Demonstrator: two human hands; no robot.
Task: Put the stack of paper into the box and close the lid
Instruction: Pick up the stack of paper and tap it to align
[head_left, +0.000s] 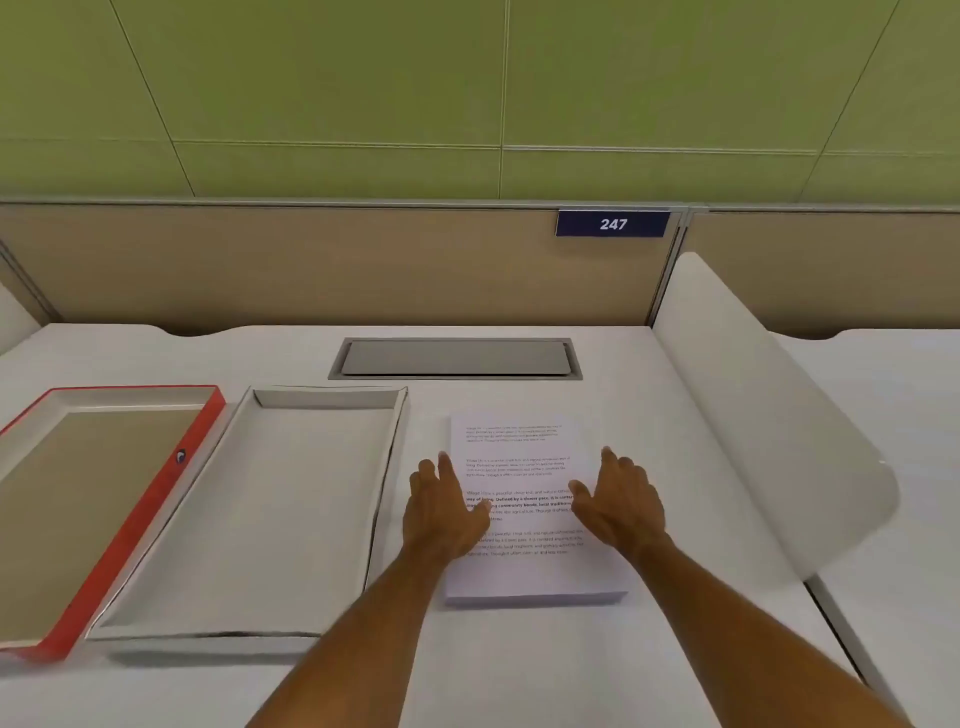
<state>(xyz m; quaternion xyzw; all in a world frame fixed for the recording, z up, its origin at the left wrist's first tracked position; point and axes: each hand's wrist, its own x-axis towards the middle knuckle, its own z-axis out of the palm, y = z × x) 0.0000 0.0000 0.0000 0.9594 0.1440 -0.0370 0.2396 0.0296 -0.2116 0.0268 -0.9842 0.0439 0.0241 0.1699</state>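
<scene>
Lying flat on the white desk (519, 670), the stack of paper (524, 571) is a neat rectangular block of white sheets, edges squared, its top page printed with several short paragraphs of small dark text. Its long axis runs away from the person toward the partition, the text reading upright from the near side. The left hand (447, 514) spreads over the stack's left edge and the right hand (621, 506) over its right edge, both with fingers extended and loosely apart, gripping nothing; whether the palms actually touch the paper cannot be told. Just left of the stack sits the box (249, 519), an open shallow white cardboard tray with low walls, empty, its long axis roughly parallel to the paper. Beside it, further left, the lid (171, 499) lies upside down, red outside with a brownish inner face. A grey metal cable hatch (454, 358) is set into the desk behind.
</scene>
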